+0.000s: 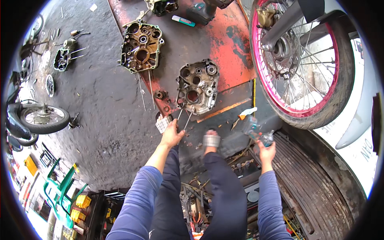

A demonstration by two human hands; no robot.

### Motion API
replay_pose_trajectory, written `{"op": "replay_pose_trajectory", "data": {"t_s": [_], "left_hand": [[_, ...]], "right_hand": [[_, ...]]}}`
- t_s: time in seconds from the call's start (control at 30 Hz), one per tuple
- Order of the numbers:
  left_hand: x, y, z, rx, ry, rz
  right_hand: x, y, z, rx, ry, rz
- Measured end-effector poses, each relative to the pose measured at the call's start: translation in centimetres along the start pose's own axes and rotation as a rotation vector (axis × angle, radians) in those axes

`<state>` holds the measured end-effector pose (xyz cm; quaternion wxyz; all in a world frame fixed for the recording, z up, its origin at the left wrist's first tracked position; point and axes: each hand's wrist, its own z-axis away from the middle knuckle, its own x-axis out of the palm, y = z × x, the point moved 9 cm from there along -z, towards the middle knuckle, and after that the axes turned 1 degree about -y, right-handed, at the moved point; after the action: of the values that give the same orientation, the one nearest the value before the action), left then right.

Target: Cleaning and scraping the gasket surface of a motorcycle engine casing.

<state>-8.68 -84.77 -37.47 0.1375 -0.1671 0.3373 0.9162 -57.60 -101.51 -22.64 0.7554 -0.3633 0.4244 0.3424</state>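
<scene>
A grey metal engine crankcase half (205, 90) lies with its open, bored side up, two thin rods pointing from its lower edge toward me. My left hand (173, 135) is closed at the free ends of these rods, with its fingertips touching them. Over on the right, my right hand (266, 153) grips a bottle-like, see-through thing with teal on it (253, 129), smeared by motion. Beyond the left hand lies a browner crankcase half (142, 48), its long rods also toward me. A small gear-like part (161, 95) and a ring (166, 109) sit between them.
At the right stands a motorcycle wheel (335, 80) with a pink rim. A teal tube (183, 21) and a dark power tool (201, 14) lie on the red metal sheet (234, 44). Near my right hand is a white and orange tube (248, 113). Tools fill a tray (252, 188) below.
</scene>
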Motion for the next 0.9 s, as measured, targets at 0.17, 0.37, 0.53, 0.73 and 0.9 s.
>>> {"op": "replay_pose_trajectory", "data": {"t_s": [0.17,0.37,0.53,0.73,0.9], "left_hand": [[-2.5,-3.6,2.1,0.042,-0.106,0.048],[0.7,-10.1,3.0,-0.154,-0.379,-0.148],[8.3,-23.6,18.5,-0.709,-1.227,0.265],[17.2,-24.8,14.3,-0.589,-1.472,0.514],[14.5,-19.7,8.3,-0.197,-1.329,0.046]], "right_hand": [[-1.9,-0.4,-10.6,-0.054,0.148,0.220],[-4.0,11.1,-32.5,-0.826,0.307,0.802],[-18.4,21.7,-43.9,-0.805,0.229,0.498],[-11.4,17.8,-41.5,-0.584,0.196,0.167],[-2.5,7.0,-35.6,-0.460,0.288,0.227]]}}
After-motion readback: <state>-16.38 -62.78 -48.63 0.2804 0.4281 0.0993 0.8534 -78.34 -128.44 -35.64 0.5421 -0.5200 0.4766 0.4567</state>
